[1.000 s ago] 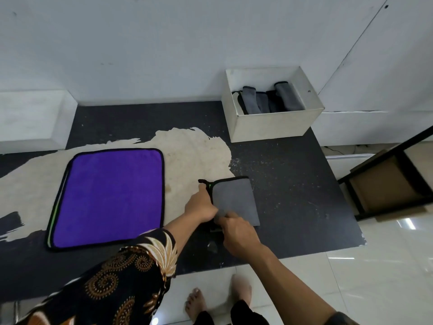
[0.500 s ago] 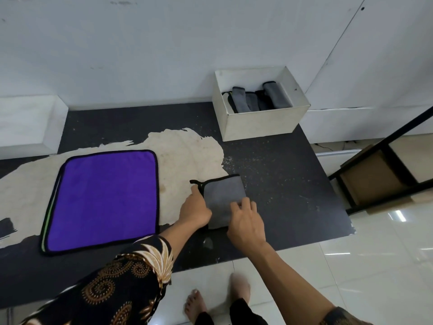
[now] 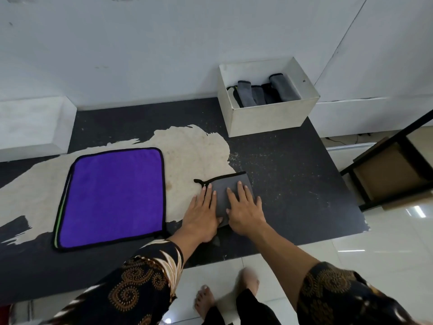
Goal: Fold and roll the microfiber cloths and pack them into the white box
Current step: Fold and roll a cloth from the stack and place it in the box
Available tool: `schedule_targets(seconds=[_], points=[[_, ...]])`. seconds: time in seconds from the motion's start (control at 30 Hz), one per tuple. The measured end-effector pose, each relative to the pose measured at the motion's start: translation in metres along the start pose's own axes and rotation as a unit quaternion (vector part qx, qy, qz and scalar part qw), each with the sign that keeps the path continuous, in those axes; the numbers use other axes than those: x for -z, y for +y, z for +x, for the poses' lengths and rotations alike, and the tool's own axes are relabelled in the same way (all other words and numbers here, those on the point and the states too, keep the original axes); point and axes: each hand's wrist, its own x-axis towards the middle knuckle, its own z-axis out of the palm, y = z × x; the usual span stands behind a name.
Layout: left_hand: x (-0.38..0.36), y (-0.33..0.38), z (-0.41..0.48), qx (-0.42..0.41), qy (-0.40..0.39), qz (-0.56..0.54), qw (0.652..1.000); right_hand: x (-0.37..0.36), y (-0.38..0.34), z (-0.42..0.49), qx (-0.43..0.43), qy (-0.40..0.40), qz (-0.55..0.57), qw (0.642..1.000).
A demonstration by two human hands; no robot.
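Note:
A folded grey microfiber cloth with a black hem lies on the dark platform in front of me. My left hand lies flat on its left edge with straight fingers. My right hand presses flat on its right part, fingers spread. A purple cloth with a black border lies spread flat to the left. The white box stands at the back right and holds several rolled grey cloths.
The dark platform has a worn beige patch under the cloths and ends at a front edge above the tiled floor. A white block stands at the back left. A black-framed stand with a brown board is at the right.
Both hands have gone from holding the grey cloth's near edge and corner to lying flat on top of it. The cloth looks folded narrower than one second ago.

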Motion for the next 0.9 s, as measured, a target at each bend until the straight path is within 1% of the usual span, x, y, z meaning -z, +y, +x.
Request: schedule_targets(seconds=[0.07,0.17,0.33,0.53,0.57,0.63,0.7,0.77,0.83,0.9], points=[[-0.001,-0.002,0.002,0.003,-0.004,0.004,1.000,-0.003,0.006,0.007,-0.010,-0.026,-0.012,1.000],[-0.002,-0.001,0.003,0.007,-0.009,0.023,1.000,-0.002,0.010,0.012,-0.026,-0.034,-0.025,0.999],[0.001,0.001,0.003,0.016,-0.025,0.044,0.999,0.005,0.016,0.020,-0.038,-0.057,-0.009,0.998],[0.018,0.010,0.003,0.025,-0.050,0.036,0.998,0.029,0.030,0.027,-0.039,-0.085,0.000,0.996],[0.019,0.012,0.003,0.028,-0.051,0.036,0.998,0.030,0.032,0.026,-0.034,-0.081,0.003,0.996],[0.019,0.014,0.002,0.030,-0.052,0.039,0.997,0.028,0.035,0.022,-0.009,-0.050,-0.001,0.999],[0.018,0.015,0.003,0.027,-0.058,0.041,0.997,0.025,0.036,0.020,0.044,-0.022,-0.021,0.999],[0.017,0.016,0.005,0.027,-0.061,0.039,0.997,0.026,0.036,0.024,0.087,-0.037,-0.031,0.995],[0.017,0.019,0.006,0.035,-0.064,0.042,0.996,0.029,0.038,0.029,0.099,-0.064,-0.028,0.993],[0.017,0.023,0.006,0.043,-0.071,0.050,0.995,0.031,0.041,0.032,0.105,-0.074,-0.028,0.991]])
